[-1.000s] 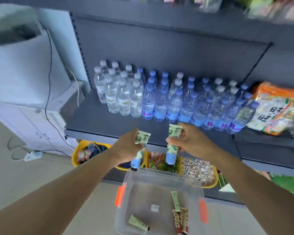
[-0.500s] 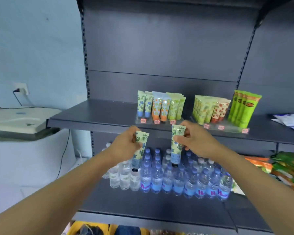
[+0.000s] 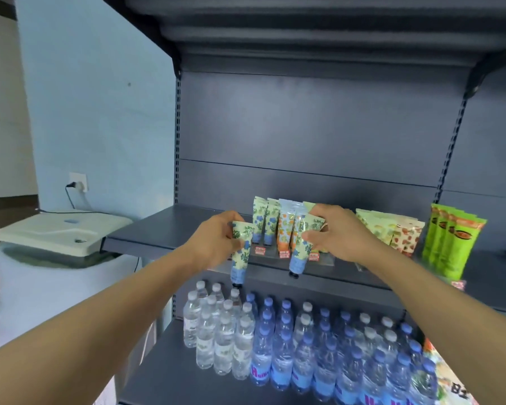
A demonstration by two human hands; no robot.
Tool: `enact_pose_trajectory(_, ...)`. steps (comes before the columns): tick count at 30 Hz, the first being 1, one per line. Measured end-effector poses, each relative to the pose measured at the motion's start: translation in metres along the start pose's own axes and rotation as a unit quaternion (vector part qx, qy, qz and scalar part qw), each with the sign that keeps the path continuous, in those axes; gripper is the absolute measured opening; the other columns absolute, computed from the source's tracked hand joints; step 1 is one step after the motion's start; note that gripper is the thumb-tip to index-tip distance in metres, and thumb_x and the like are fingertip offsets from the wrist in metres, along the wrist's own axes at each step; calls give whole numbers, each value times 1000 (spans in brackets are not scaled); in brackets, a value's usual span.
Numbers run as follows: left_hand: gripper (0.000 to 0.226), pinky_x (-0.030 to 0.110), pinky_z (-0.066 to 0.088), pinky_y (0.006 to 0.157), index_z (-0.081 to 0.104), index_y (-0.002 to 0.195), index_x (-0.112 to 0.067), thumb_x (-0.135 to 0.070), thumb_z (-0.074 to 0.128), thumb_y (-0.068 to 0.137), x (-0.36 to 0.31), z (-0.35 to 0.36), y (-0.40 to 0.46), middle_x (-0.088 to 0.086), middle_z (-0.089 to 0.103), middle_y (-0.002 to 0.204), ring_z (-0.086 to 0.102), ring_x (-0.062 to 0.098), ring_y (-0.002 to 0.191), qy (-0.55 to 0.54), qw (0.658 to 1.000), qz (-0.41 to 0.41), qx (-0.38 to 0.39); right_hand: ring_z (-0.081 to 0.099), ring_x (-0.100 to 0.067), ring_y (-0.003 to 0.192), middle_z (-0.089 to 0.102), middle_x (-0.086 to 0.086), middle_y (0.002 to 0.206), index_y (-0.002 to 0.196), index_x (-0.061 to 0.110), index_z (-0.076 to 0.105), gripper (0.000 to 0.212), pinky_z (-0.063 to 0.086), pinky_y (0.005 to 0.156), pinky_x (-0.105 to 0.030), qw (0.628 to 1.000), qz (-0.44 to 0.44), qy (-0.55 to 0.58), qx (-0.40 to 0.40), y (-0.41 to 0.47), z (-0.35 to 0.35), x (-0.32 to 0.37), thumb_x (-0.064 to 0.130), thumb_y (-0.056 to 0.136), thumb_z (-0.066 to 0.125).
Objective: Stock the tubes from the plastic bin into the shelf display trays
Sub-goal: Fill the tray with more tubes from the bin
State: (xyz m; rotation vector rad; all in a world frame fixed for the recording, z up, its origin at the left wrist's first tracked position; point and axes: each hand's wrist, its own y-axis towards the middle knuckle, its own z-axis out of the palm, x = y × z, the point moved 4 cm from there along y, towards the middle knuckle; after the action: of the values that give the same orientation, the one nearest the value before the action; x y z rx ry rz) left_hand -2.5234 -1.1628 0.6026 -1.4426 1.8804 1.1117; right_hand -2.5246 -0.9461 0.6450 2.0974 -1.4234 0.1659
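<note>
Head: tubes (image 3: 240, 252) gripped, seemingly, in hands (image 3: 216, 241).

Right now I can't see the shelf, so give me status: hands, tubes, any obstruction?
Left hand grips one blue-flowered tube. Right hand grips another. Both cap-down, just in front of the display tray. Tray's front rows already hold tubes.

both forearms bare to frame edge, no sleeves; l hand (image 3: 216, 241) & r hand (image 3: 338, 235) ungloved.

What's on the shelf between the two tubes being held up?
In the head view, between the left-hand tube and the right-hand tube stand floral display tubes with red price tags.
</note>
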Motion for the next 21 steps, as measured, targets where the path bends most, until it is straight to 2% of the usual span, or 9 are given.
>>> enact_pose_trajectory(2,23,56,52,83,53,83,-22,-1,60,86,3,-5,11,26,66,93,62,41,81,-6,1000,-1,-5,66,-22,71,63,-9,91,108,16,57,23,40,54,-20,1000,-8,-11,-7,15,3,2,20,87,66)
enact_pose_trajectory(3,23,54,52,81,52,83,-22,-1,59,87,4,-7,17,27,66,93,59,36,76,-5,1000,1,-7,59,-19,64,61,-7,87,104,14,57,21,37,50,-18,999,-13,-26,-13,23,6,2,20,86,66)
enact_pose_trajectory(5,24,49,51,75,51,81,-22,-1,58,87,5,-12,30,29,65,94,55,27,74,-4,1000,7,-11,48,-19,62,56,-5,82,94,9,58,15,32,50,-22,998,-21,-51,-22,39,11,3,19,86,65)
enact_pose_trajectory(8,23,55,50,87,51,81,-21,0,57,87,11,-17,52,29,65,94,61,36,82,0,1000,18,-5,53,-21,68,57,-3,84,88,18,53,10,40,60,-29,996,-33,-73,-31,62,20,6,20,88,63)
enact_pose_trajectory(11,23,59,49,86,51,80,-22,0,57,87,20,-22,75,29,64,94,62,41,85,5,1000,23,11,59,-25,86,62,-5,100,97,18,56,11,48,74,-36,995,-38,-84,-40,86,29,8,21,88,62)
enact_pose_trajectory(14,22,56,50,87,52,83,-21,-1,56,88,25,-25,93,24,65,96,62,42,94,23,999,36,20,53,-28,104,57,-11,113,111,17,56,23,45,84,-37,990,-26,-129,-46,108,41,8,23,89,60)
enact_pose_trajectory(18,14,56,49,88,53,89,-16,-2,56,88,33,-29,112,25,64,98,60,42,98,20,999,38,27,51,-34,107,50,-15,117,119,19,53,30,42,91,-38,982,2,-183,-40,127,58,0,25,90,57)
enact_pose_trajectory(21,13,55,49,89,54,95,-13,-1,56,88,40,-29,122,25,64,100,60,42,100,17,998,41,34,49,-34,111,52,-15,120,125,20,51,35,39,90,-37,978,10,-207,-21,136,70,-7,28,90,56)
